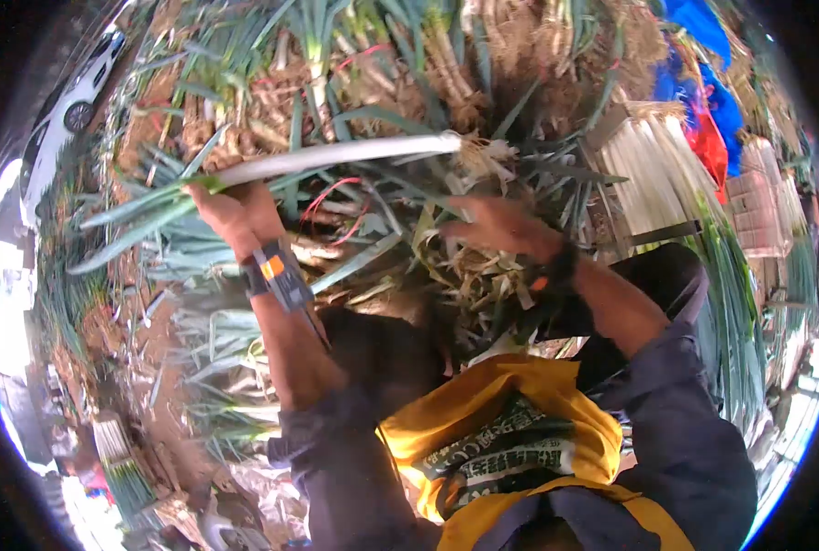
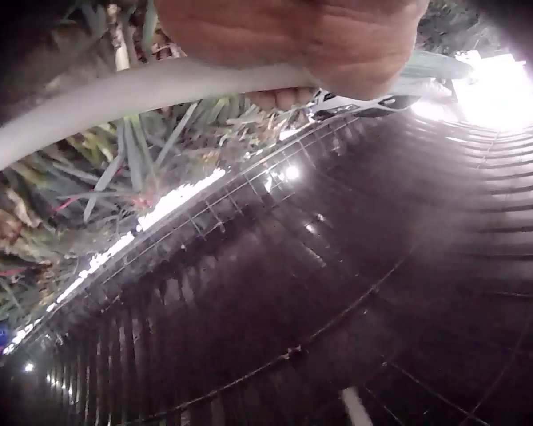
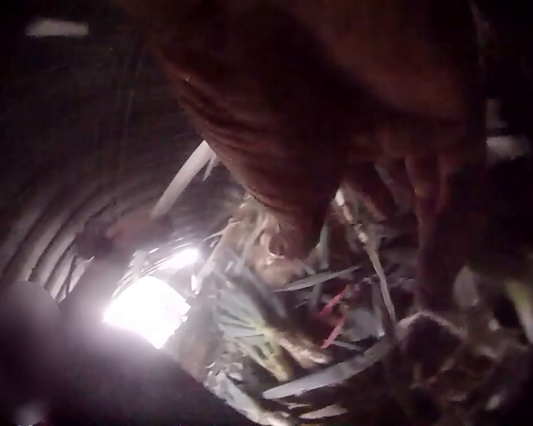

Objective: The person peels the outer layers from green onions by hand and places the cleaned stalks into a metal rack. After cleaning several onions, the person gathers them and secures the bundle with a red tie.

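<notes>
My left hand [image 1: 239,213] grips a long green onion [image 1: 336,156] near where its white stalk turns to green leaves. The stalk lies roughly level, with its root end [image 1: 485,162] off to the right. In the left wrist view the curled left hand [image 2: 293,40] wraps round the white stalk [image 2: 98,111]. My right hand [image 1: 501,225], blurred, is below the root end with its fingers stretched to the left, over stripped leaves [image 1: 483,285]. The right wrist view shows the right hand [image 3: 311,115] dark, fingers pointing down and apart, nothing gripped between them.
Unpeeled green onions [image 1: 446,64] with soil on their roots are heaped ahead. A red tie [image 1: 336,197] lies among the leaves beneath the held stalk. To the right stands a bundle of cleaned white stalks [image 1: 653,165] with a dark band [image 1: 666,234]. A car [image 1: 74,110] is far left.
</notes>
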Action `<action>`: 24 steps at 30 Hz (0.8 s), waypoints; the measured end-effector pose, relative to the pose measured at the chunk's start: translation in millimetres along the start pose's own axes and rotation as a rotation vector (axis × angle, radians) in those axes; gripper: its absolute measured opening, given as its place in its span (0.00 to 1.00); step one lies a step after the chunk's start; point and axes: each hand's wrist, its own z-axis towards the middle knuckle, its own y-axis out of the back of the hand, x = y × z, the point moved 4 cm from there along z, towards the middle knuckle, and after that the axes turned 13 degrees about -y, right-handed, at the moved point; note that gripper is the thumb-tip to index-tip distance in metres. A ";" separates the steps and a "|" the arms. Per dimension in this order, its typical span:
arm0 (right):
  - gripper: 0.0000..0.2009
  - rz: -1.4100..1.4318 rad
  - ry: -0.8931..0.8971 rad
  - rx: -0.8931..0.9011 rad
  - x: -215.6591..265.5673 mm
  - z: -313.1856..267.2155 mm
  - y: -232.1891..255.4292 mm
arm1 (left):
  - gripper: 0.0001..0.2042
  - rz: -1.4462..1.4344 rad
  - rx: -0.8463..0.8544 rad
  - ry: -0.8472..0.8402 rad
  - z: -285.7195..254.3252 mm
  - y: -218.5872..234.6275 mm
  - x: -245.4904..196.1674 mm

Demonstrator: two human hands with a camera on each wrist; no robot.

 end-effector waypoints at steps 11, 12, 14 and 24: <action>0.13 1.302 0.310 -0.325 83.6 46.8 84.3 | 0.19 0.121 0.781 0.609 -159.1 -88.7 89.9; 0.11 1.143 0.300 -0.417 73.8 40.1 100.0 | 0.20 0.306 0.748 0.540 -171.6 -97.0 92.0; 0.08 0.728 0.270 -0.676 71.1 -24.8 196.6 | 0.21 0.224 0.804 0.609 -182.3 -101.8 100.9; 0.21 -1.178 -0.603 -0.687 49.0 -298.7 431.6 | 0.16 0.245 0.687 0.911 -193.3 -60.2 187.0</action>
